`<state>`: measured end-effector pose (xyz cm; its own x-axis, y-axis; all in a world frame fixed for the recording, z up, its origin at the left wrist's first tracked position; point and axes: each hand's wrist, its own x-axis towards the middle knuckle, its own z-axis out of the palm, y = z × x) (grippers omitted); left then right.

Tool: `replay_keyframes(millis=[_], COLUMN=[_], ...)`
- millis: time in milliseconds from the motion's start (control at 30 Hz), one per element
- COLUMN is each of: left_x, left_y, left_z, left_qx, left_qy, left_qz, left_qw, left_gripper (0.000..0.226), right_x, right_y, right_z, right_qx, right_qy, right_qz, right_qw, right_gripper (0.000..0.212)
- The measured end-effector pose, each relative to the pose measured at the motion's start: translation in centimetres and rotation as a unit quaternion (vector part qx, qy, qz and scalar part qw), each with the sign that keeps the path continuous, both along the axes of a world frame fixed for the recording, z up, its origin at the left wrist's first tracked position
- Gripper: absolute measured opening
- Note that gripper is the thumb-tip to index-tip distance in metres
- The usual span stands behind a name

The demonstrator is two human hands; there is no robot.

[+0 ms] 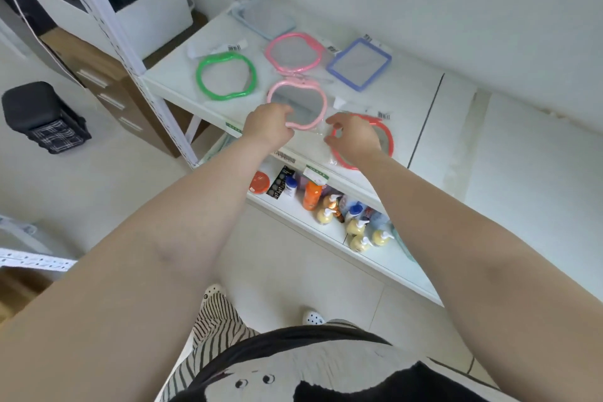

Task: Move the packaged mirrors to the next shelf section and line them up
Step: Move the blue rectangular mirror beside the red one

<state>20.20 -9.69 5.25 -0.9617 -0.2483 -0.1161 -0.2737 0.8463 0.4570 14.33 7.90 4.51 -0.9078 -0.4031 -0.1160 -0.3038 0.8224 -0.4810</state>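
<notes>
Several packaged mirrors lie flat on the white shelf (385,98). A green-rimmed mirror (226,75) is at the left, a pink one (294,52) behind the middle, a blue rectangular one (359,63) to the right and a pale blue one (264,18) at the back. My left hand (269,126) grips the near edge of a second pink mirror (298,103). My right hand (354,135) hovers with fingers spread over a red-rimmed mirror (385,140) at the shelf's front edge, partly hiding it.
A dark seam (427,117) divides this shelf section from the bare one to the right. The lower shelf (326,232) holds bottles, among them an orange one (311,194). A metal upright (130,52) stands at the left, with a black bag (42,116) on the floor.
</notes>
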Motion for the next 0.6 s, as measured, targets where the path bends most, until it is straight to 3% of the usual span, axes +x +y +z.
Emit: replay_keyframes(millis=[333, 600], left_x=[-6.9, -14.2], left_y=[-9.1, -8.9], left_z=[0.9, 0.0], left_qx=[-0.03, -0.002], left_qy=[0.005, 0.013], left_qz=[-0.138, -0.183], left_qw=[0.99, 0.983], left_gripper=[0.052, 0.04], right_x=[-1.9, -6.8], right_y=[-6.5, -5.8], right_z=[0.2, -0.3], right_qx=[-0.015, -0.028], right_qy=[-0.004, -0.02], right_qz=[-0.151, -0.245], right_qw=[0.988, 0.969], right_gripper=[0.038, 0.037])
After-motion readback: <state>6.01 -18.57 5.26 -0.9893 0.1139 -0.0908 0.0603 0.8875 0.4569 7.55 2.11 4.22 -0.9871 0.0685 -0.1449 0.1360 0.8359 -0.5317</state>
